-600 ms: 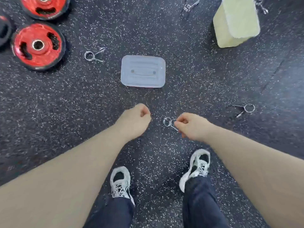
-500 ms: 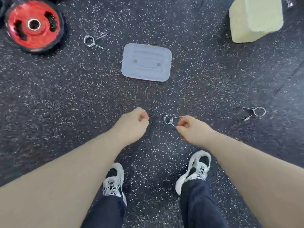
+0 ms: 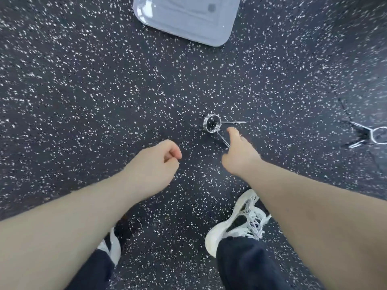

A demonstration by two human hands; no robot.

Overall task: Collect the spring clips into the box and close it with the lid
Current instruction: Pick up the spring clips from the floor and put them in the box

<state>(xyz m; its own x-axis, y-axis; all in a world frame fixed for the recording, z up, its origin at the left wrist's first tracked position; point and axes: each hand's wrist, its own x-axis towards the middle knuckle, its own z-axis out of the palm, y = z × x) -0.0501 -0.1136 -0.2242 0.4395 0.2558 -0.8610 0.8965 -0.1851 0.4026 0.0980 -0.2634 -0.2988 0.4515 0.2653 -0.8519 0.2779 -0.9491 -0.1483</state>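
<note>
A silver spring clip (image 3: 212, 123) sits low over the dark speckled floor at the centre. One of its handles points right and the other runs down into my right hand (image 3: 238, 152). That hand grips the lower handle, with the thumb reaching up between the two handles. My left hand (image 3: 156, 164) is a loose fist with nothing in it, a little to the left of the clip and nearer me. The translucent grey lid (image 3: 188, 17) lies flat at the top edge, partly cut off. A second spring clip (image 3: 377, 136) lies at the right edge. The box is out of view.
My two white shoes (image 3: 236, 225) and dark trouser legs stand on the floor just below my hands. A seam in the rubber floor (image 3: 345, 109) runs past the second clip on the right.
The view has dropped lower and closer, so the weight plates, the yellow box and the far clip have left the frame. My right thumb has stretched out between the clip's handles.
</note>
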